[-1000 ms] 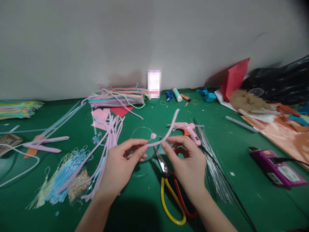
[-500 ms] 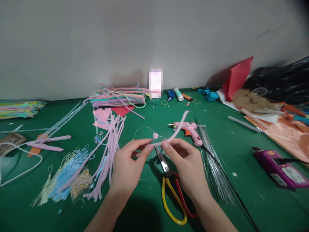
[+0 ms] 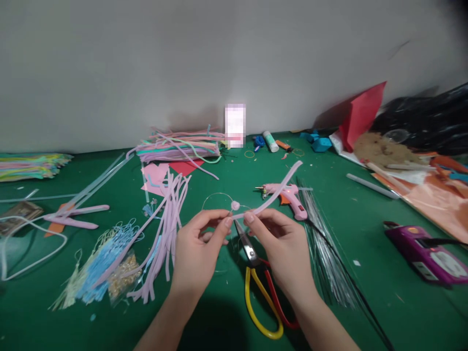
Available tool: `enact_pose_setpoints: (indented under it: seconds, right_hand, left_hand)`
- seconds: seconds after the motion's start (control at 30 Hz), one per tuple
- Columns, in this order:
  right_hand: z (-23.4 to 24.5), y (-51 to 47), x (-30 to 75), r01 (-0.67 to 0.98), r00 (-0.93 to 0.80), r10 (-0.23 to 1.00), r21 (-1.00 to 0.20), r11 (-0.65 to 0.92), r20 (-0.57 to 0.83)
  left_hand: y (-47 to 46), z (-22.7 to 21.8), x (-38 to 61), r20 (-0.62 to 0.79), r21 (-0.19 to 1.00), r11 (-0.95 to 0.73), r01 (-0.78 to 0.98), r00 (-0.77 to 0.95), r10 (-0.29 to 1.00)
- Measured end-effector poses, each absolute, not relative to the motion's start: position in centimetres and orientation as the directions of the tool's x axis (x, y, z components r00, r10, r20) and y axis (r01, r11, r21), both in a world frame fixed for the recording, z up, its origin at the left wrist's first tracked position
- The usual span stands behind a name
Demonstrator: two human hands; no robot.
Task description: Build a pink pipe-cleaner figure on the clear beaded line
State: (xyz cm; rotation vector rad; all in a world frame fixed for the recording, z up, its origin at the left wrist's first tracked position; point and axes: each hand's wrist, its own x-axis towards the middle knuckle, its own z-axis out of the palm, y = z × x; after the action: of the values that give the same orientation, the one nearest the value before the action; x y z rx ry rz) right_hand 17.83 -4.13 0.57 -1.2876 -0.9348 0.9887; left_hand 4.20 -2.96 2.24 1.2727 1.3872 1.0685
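Green table with scissors, glue gun

The left hand has slid a little toward the right edge of the desk. Its fingertips now sit closer to those of the right hand, and the stretch of pipe cleaner pinched between them has grown shorter. The free end of the pipe cleaner, which a second ago rose steeply toward the far edge of the desk, has swung outward and flattened; it now reaches farther toward the right edge and crosses above the body of the glue gun rather than its nozzle.
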Motion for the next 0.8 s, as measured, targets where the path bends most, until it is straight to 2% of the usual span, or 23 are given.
enact_pose_setpoints:
  seconds: [0.2, 0.33, 0.43, 0.6, 0.8]
  right_hand:
    - [0.1, -4.0, 17.9, -0.156, 0.423, 0.904, -0.978, 0.137, 0.059]
    - [-0.3, -4.3, 17.4, 0.027, 0.481, 0.850, -0.973, 0.230, 0.214]
    - [-0.5, -4.5, 17.0, 0.111, 0.504, 0.824, -0.966, 0.234, 0.258]
    - [-0.2, -4.3, 16.8, 0.042, 0.513, 0.835, -0.978, 0.206, 0.198]
    - [0.3, -4.0, 17.0, -0.140, 0.477, 0.879, -0.985, 0.103, 0.024]
  left_hand:
    - [-3.0, 2.4, 4.5, -0.056, 0.982, 0.065, 0.178, -0.056, 0.997]
    - [-3.0, 2.6, 4.7, -0.054, 0.983, 0.065, 0.173, -0.068, 0.996]
    - [-3.1, 2.7, 4.8, -0.054, 0.982, 0.066, 0.178, -0.070, 0.996]
    - [-3.1, 2.5, 4.8, -0.024, 0.980, 0.040, 0.196, -0.084, 0.996]
    - [-3.2, 2.4, 4.9, -0.006, 0.979, 0.024, 0.203, -0.089, 0.996]
